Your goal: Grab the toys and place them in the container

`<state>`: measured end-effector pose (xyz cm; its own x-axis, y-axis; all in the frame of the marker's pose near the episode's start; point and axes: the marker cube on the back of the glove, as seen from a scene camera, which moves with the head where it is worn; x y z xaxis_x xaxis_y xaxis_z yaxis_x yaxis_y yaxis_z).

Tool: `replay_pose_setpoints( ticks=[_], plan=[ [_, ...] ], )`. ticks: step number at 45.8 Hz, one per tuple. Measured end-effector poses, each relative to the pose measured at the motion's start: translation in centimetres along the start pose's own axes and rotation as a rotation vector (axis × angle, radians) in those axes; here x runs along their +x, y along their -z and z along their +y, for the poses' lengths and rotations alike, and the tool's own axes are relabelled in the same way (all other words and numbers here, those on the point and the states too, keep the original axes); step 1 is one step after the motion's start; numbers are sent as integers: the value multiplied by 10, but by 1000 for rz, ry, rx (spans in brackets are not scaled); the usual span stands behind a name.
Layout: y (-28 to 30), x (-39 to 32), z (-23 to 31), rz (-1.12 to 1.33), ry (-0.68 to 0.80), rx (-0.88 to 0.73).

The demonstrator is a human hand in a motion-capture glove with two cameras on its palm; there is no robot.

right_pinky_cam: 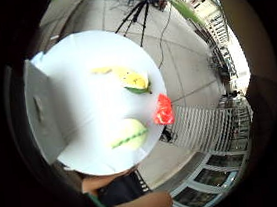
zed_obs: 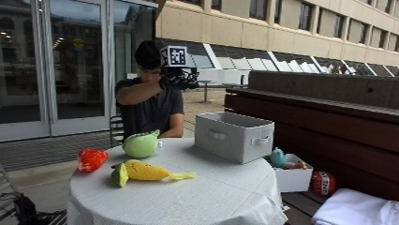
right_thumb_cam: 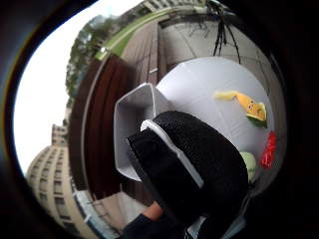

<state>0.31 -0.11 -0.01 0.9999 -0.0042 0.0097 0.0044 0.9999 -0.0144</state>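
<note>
Three toys (zed_obs: pixel 140 171) lay mid-left on the table (zed_obs: pixel 205 197), container (zed_obs: pixel 233 136) unfilled; my raised gloved hand (zed_obs: pixel 176 78) held nothing, finger state unclear.

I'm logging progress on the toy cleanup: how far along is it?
Nothing looks done yet. The red toy, the green toy and the yellow toy all lie on the table, outside the container. Nothing is in hand: the gloved right hand is raised high above the table, holding no toy. All three toys are left to move; the container's inside is not visible.
</note>
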Motion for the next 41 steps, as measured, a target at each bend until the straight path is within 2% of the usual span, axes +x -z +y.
replay_pose_setpoints(
  ticks=[15, 32, 38, 41],
  plan=[
    [-4, 29, -10, -13, 36, -41],
    [-22, 90, 54, 63, 40, 23],
    [-54, 105, 85, 56, -79, -62],
    [-77, 120, 87, 37, 20, -34]
  ],
)
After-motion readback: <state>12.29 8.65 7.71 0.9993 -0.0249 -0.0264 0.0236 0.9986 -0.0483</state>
